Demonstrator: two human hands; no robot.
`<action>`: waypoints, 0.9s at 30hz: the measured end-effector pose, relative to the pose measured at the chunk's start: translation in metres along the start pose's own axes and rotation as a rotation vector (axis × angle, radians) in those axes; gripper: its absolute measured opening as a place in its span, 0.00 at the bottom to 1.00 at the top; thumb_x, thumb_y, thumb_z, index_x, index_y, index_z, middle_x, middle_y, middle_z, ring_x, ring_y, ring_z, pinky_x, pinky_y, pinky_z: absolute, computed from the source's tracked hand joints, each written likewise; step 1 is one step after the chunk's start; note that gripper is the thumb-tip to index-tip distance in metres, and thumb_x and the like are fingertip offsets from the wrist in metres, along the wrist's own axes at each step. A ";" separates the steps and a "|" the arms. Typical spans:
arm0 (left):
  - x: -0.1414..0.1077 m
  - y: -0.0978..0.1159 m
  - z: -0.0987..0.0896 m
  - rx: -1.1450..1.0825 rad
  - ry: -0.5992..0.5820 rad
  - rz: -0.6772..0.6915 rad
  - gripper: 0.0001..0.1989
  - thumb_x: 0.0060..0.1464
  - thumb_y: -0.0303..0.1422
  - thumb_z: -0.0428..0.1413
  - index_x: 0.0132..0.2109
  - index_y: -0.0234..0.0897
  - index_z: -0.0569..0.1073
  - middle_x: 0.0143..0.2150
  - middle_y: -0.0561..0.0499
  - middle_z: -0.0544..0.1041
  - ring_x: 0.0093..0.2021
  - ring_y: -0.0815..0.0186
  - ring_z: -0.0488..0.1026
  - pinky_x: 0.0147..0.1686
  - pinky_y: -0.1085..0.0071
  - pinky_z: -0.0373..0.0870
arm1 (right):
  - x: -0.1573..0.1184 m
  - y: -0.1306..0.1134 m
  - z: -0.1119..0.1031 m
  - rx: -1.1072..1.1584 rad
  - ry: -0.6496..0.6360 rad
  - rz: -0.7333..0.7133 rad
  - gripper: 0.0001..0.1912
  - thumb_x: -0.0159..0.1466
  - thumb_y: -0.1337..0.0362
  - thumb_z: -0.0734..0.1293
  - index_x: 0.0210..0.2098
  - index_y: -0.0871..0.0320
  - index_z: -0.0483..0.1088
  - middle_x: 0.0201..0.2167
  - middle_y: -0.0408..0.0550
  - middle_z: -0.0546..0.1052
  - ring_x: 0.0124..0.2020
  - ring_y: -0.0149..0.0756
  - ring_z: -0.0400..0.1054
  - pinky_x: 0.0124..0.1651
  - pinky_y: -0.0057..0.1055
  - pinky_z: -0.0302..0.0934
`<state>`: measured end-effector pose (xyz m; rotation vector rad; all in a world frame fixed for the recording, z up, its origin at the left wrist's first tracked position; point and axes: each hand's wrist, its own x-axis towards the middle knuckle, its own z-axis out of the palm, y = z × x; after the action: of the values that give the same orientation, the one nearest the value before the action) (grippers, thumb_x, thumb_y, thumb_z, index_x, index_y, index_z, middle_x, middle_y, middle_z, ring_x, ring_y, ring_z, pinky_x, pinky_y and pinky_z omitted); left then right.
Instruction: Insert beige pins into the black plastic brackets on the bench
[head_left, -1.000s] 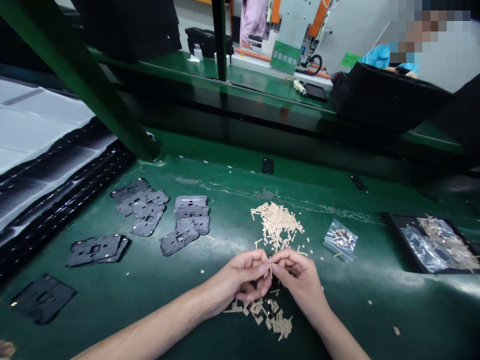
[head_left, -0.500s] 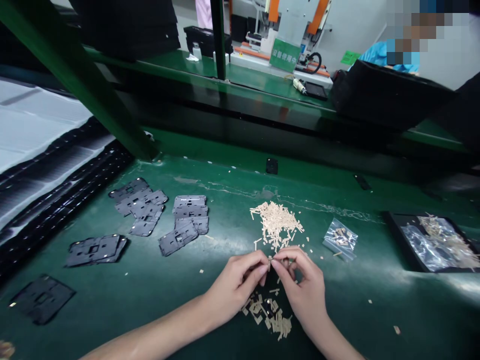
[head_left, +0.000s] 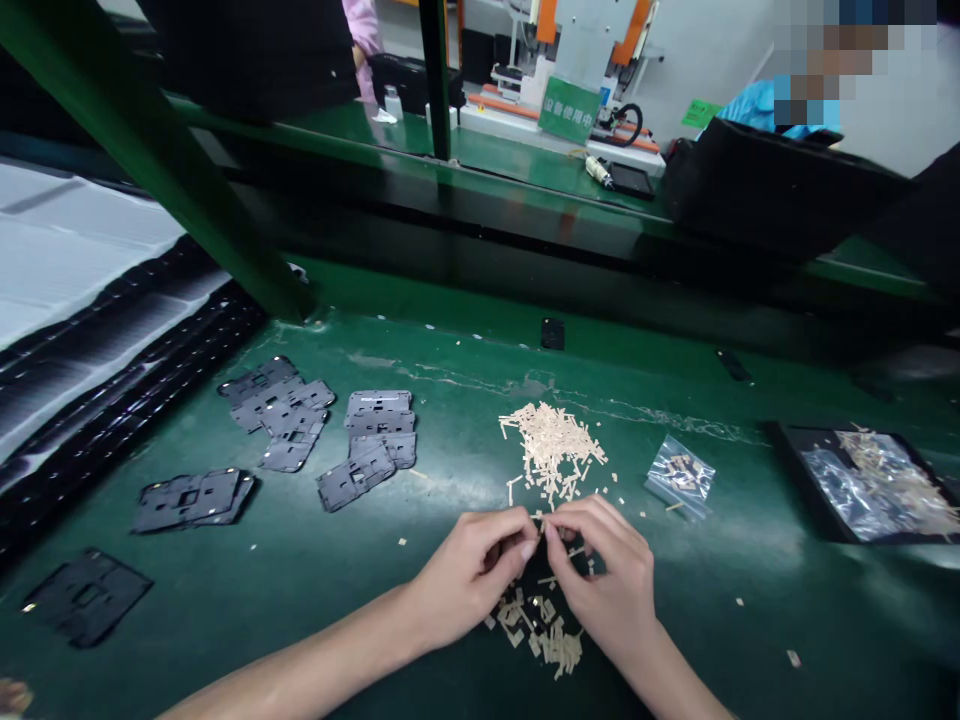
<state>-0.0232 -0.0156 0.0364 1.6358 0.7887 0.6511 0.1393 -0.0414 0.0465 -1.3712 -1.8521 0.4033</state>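
My left hand is closed in a pinch, with a small beige strip at its fingertips. Opposite it, my right hand has its thumb and index finger pressed close to the same strip; the fingertips partly hide it. Just beyond both hands lies a heap of pale beige strips on the green tabletop. Between and below the wrists, a looser pile of small beige pieces is partly shaded by my hands.
Flat black plastic plates lie in groups on the left. To the right are a clear zip bag of small pieces and a black tray holding plastic bags. A green post rises at the left; co-workers are partly visible behind.
My right hand has shifted slightly right and its fingers have moved a little. The left hand stays nearly in place. A pink sleeve in the background has come further into view.
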 end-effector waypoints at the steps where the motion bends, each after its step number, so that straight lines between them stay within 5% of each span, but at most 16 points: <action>1: 0.000 0.000 -0.001 -0.050 -0.005 -0.032 0.10 0.59 0.31 0.45 0.29 0.36 0.63 0.21 0.56 0.61 0.22 0.72 0.56 0.23 0.74 0.53 | 0.001 0.002 -0.001 -0.044 0.026 0.008 0.07 0.58 0.73 0.62 0.31 0.57 0.70 0.26 0.46 0.72 0.27 0.33 0.65 0.32 0.32 0.61; 5: 0.002 -0.001 -0.001 -0.076 0.061 -0.101 0.10 0.60 0.33 0.43 0.30 0.36 0.62 0.22 0.56 0.62 0.22 0.72 0.57 0.23 0.74 0.53 | -0.001 0.006 0.000 -0.137 0.076 -0.053 0.11 0.59 0.75 0.61 0.37 0.57 0.70 0.32 0.49 0.74 0.34 0.36 0.67 0.37 0.34 0.62; 10: 0.002 -0.005 0.004 0.127 0.097 -0.017 0.08 0.60 0.29 0.42 0.32 0.37 0.60 0.26 0.54 0.63 0.26 0.70 0.59 0.27 0.73 0.56 | -0.009 0.000 0.007 -0.116 0.046 -0.190 0.13 0.56 0.78 0.64 0.38 0.58 0.69 0.31 0.49 0.73 0.33 0.36 0.67 0.34 0.34 0.64; 19: -0.003 -0.012 0.008 0.283 0.090 0.085 0.09 0.58 0.26 0.40 0.31 0.36 0.60 0.26 0.53 0.63 0.25 0.69 0.58 0.26 0.71 0.54 | -0.012 -0.004 0.012 -0.175 0.073 -0.212 0.11 0.56 0.77 0.64 0.37 0.60 0.70 0.30 0.50 0.74 0.32 0.36 0.67 0.33 0.33 0.64; 23: -0.001 -0.005 0.003 0.102 0.080 0.008 0.09 0.58 0.29 0.43 0.30 0.36 0.61 0.23 0.55 0.60 0.23 0.71 0.56 0.24 0.72 0.52 | -0.009 -0.001 0.009 -0.115 0.053 -0.180 0.10 0.56 0.77 0.64 0.35 0.59 0.70 0.28 0.49 0.74 0.30 0.35 0.67 0.31 0.32 0.63; 27: 0.006 -0.004 -0.008 -0.459 -0.125 -0.169 0.08 0.54 0.32 0.48 0.28 0.36 0.60 0.19 0.57 0.61 0.19 0.74 0.54 0.19 0.75 0.48 | 0.000 0.009 0.000 -0.163 0.065 -0.064 0.09 0.58 0.75 0.62 0.33 0.57 0.70 0.27 0.47 0.74 0.30 0.35 0.67 0.34 0.34 0.63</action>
<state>-0.0262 -0.0061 0.0345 1.1656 0.6227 0.5543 0.1455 -0.0377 0.0410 -1.4113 -1.9032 0.1755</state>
